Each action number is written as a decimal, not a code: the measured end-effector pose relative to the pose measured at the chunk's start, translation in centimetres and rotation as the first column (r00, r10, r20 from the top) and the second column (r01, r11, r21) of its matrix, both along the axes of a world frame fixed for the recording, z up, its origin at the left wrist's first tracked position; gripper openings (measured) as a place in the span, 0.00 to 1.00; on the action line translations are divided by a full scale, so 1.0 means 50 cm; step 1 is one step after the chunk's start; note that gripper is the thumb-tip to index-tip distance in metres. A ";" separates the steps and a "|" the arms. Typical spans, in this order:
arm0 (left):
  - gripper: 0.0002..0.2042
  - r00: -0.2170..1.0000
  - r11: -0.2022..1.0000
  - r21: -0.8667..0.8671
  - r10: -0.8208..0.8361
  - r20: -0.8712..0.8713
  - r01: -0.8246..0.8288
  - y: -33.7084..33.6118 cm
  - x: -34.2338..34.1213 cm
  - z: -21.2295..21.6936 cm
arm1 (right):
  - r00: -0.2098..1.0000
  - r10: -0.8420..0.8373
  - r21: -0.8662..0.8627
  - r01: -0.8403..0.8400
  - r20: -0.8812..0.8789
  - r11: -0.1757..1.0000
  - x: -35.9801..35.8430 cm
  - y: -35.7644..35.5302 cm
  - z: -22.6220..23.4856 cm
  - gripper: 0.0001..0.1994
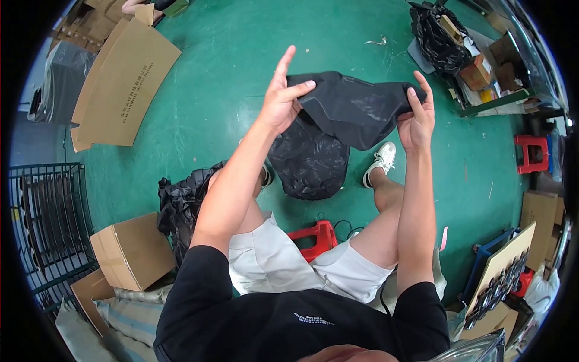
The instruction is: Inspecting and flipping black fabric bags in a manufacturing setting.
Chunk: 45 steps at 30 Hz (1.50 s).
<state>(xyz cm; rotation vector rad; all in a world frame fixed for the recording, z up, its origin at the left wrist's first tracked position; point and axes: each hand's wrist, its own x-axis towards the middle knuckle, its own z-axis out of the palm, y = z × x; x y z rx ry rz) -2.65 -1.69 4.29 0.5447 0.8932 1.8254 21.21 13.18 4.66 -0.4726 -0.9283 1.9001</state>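
Stretched between my two hands is a dark piece of cloth [368, 108], with faint light lines on its surface. My left hand [283, 99] pinches its left end between thumb and fingers, the index finger pointing up. At its right end, my right hand [417, 117] grips the corner with thumb and fingers. The cloth hangs in the air over the floor, its lower edge drooping. Below and partly behind it, a rounded black bundle [310, 163] rests on the floor between my feet; I cannot make out what it contains.
A red stool [316, 238] stands between my legs. To the left are a black plastic bag [187, 202], a cardboard box [132, 250] and a dark metal rack [51, 217]. A large cardboard sheet [129, 84] is far left. Cluttered boxes [476, 72] and another red stool [531, 154] are right.
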 end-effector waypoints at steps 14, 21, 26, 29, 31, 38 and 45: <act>0.36 0.982 0.953 -0.249 0.145 -0.118 -0.170 0.087 -0.104 0.075 | 0.990 -0.139 0.065 0.138 0.018 0.988 -0.193 0.040 0.059 0.33; 0.52 0.940 0.955 0.173 0.274 -0.201 -0.241 0.052 -0.160 0.165 | 0.991 -0.083 0.191 0.102 -0.104 0.976 -0.197 0.039 0.122 0.30; 0.56 0.900 0.816 -0.384 0.418 -0.125 -0.433 0.009 -0.139 -0.089 | 0.915 -0.109 -0.128 0.170 0.388 0.977 -0.199 -0.013 -0.137 0.36; 0.55 0.894 0.761 -0.550 0.445 0.059 -0.343 -0.053 -0.093 -0.282 | 0.812 -0.045 -0.277 0.251 0.582 0.928 -0.172 -0.069 -0.316 0.38; 0.49 0.946 0.780 -0.594 0.312 0.093 -0.199 -0.109 -0.064 -0.375 | 0.767 0.046 -0.384 0.267 0.640 0.884 -0.134 -0.115 -0.408 0.29; 0.33 0.910 0.512 -0.794 0.396 -0.121 -0.328 -0.200 0.011 -0.503 | 0.600 0.101 -0.365 0.337 0.794 0.868 -0.068 -0.223 -0.522 0.19; 0.19 0.870 0.459 -0.779 0.443 -0.215 -0.426 -0.246 0.019 -0.521 | 0.589 0.296 -0.481 0.183 0.752 0.857 -0.047 -0.249 -0.509 0.08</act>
